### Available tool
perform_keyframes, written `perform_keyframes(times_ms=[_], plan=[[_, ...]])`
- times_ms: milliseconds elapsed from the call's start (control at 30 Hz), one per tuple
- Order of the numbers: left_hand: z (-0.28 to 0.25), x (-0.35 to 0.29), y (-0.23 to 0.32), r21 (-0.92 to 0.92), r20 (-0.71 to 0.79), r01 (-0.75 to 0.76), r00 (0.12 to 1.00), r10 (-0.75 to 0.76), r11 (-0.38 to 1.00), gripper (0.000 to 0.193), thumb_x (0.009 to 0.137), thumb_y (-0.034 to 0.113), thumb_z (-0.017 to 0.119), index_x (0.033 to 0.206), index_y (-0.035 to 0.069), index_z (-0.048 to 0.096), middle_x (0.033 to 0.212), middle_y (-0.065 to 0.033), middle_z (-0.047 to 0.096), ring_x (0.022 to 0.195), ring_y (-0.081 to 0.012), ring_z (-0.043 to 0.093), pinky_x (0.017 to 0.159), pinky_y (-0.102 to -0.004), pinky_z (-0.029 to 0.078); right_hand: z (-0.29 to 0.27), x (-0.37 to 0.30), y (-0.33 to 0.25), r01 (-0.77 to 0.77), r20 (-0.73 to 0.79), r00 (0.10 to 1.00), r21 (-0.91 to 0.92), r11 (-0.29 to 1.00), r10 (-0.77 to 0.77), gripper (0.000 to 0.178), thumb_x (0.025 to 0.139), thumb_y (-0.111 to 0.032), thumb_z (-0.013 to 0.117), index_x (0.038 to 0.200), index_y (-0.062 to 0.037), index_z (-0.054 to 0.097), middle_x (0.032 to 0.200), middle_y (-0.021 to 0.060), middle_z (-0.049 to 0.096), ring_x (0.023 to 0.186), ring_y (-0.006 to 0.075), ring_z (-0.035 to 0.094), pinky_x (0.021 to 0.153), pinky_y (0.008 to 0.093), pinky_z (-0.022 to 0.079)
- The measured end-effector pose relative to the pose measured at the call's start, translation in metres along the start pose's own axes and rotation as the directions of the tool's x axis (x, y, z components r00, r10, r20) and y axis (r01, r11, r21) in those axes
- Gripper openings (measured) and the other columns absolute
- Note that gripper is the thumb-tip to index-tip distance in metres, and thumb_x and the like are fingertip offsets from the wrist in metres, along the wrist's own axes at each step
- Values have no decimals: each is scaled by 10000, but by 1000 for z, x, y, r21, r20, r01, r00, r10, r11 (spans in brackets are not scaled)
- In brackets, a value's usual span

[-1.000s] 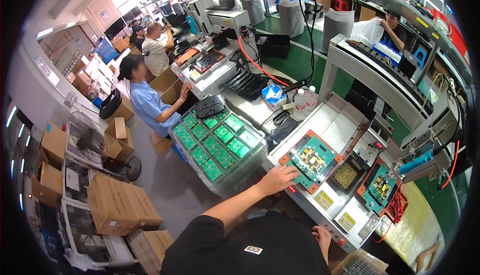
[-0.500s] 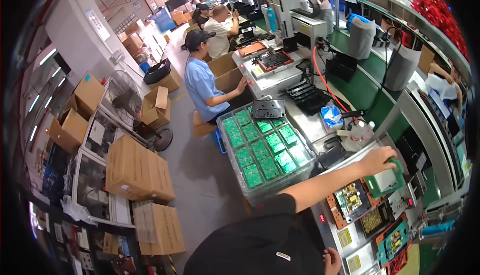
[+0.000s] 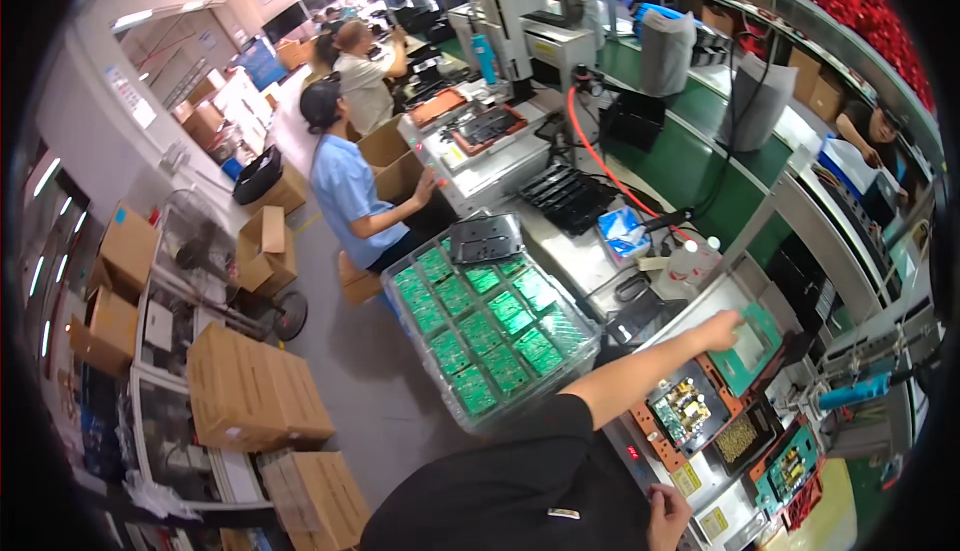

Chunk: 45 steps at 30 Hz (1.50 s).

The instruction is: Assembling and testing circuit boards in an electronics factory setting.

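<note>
My left hand [image 3: 718, 332] reaches across the bench, fingers closed on the edge of a green rectangular frame [image 3: 766, 332] with a pale middle. The frame lies just behind an orange-brown fixture [image 3: 641, 416] that holds a circuit board [image 3: 684, 411] with yellow and white components. Low at the bench's front edge, my right hand [image 3: 668, 519] hangs with fingers loosely bent, and nothing shows in it. Nearest to it is a second fixture with a green-framed board [image 3: 788, 467]. Between the two fixtures sits a black tray of small brass-coloured parts [image 3: 738, 436].
Left of my arm, a clear plastic bin [image 3: 480, 423] holds several green circuit boards, with a black plastic housing [image 3: 486, 239] on top. Bottles [image 3: 692, 261] and a red hose [image 3: 600, 151] lie beyond. A co-worker in blue [image 3: 345, 181] sits farther along. Cardboard boxes [image 3: 255, 386] stand left.
The whole view has shifted with my head. My left hand has moved along the green frame, whose pale middle now faces up more. My right hand stays low by the bench.
</note>
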<state>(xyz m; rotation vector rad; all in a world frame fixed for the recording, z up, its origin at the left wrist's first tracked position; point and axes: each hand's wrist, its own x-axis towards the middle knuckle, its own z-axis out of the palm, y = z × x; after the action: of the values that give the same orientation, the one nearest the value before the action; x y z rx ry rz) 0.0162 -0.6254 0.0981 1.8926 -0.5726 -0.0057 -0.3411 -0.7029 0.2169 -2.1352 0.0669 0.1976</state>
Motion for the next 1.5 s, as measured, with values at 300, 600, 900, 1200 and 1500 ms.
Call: perform_keyframes(times_ms=[300,600,900,1200,1500], plan=[[-89,-112,37,-185,59,120,992,-111,975,302,889,159,600,1130,-21,624,1037,-153,676,951,-260,660,835,-360,518,2,143,-14,261,-298,828,-545,796,-476,157,835,5,574,984,-1,624,994,179,624,944,349,582,825,408,473],[-107,-213,38,-209,-9,293,954,-301,933,248,908,133,595,1104,-15,630,984,-109,692,883,-176,655,809,-310,516,-21,206,36,97,-78,979,-632,769,-187,161,819,-73,615,959,-4,653,983,180,626,969,363,572,859,451,472],[-50,-209,46,-315,-116,241,950,-290,918,239,890,127,595,1077,-16,639,943,-119,687,826,-196,655,772,-322,518,-59,242,84,279,118,939,-809,517,-323,29,725,-24,618,710,-4,633,753,186,620,773,385,607,693,466,510],[-28,-228,57,-277,-160,336,908,-388,900,443,930,241,621,1291,6,515,1358,-107,498,1150,-184,541,866,-332,501,-88,193,-1,282,-14,849,-834,475,-528,126,766,-107,630,689,-9,615,738,189,621,753,369,616,681,480,494],[-111,-301,129,-892,275,398,855,-440,216,463,862,103,694,1281,28,513,1216,-99,619,1099,-227,616,961,-399,495,-4,105,-87,510,-163,785,-378,773,-598,239,844,-124,649,1075,-67,666,954,140,669,874,329,629,761,401,504]])
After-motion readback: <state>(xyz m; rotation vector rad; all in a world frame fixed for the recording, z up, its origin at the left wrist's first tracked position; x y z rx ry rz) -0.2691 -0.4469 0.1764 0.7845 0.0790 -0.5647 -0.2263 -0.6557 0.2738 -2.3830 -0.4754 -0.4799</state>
